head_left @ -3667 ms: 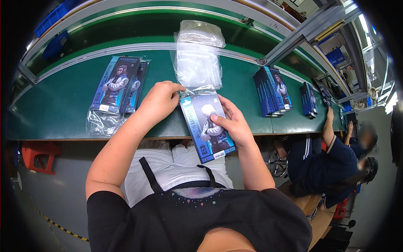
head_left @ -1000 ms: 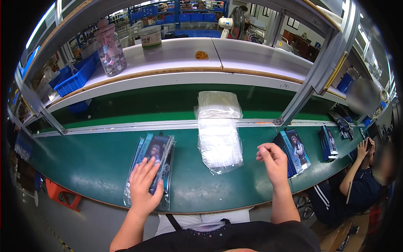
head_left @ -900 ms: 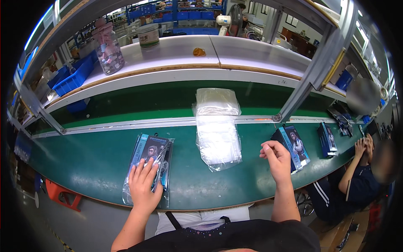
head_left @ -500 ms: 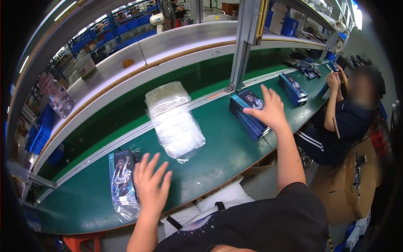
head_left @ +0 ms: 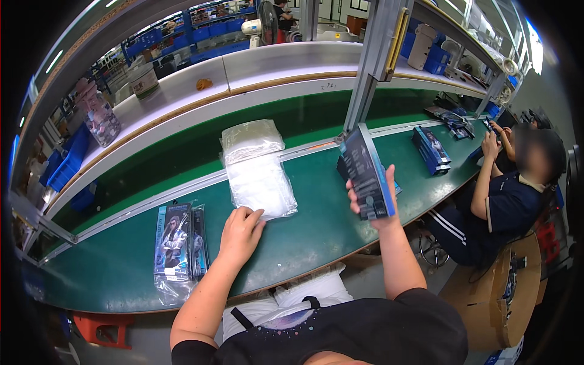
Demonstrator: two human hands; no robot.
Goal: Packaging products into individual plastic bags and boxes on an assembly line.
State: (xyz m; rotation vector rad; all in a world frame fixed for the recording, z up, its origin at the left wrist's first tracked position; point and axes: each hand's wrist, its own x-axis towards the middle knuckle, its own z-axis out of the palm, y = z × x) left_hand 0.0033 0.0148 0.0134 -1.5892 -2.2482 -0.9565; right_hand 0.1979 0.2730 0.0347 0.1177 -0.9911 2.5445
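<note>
My right hand (head_left: 383, 210) grips a thin dark blue printed box (head_left: 364, 173), raised and tilted above a stack of similar boxes (head_left: 344, 165) at the table's middle right. My left hand (head_left: 242, 234) has its fingers bent together at the lower edge of a pile of clear plastic bags (head_left: 261, 185); thumb and fingertips pinch at the bag edge. To the left of that hand lie bagged boxes (head_left: 173, 243), side by side, with a printed figure on the front one. Their bag ends stick out toward me.
Another box stack (head_left: 432, 151) and loose dark packages (head_left: 453, 123) lie farther right on the green table (head_left: 316, 237). A co-worker (head_left: 517, 188) sits at the right, beside a large cardboard box (head_left: 486, 298). A metal post (head_left: 371, 73) rises behind the boxes. A shelf (head_left: 286, 58) runs along the back.
My right hand has taken a box off the stack and lifted it upright. My left hand has moved from beside the bagged boxes to the plastic bags, its fingers closing. The view has shifted slightly.
</note>
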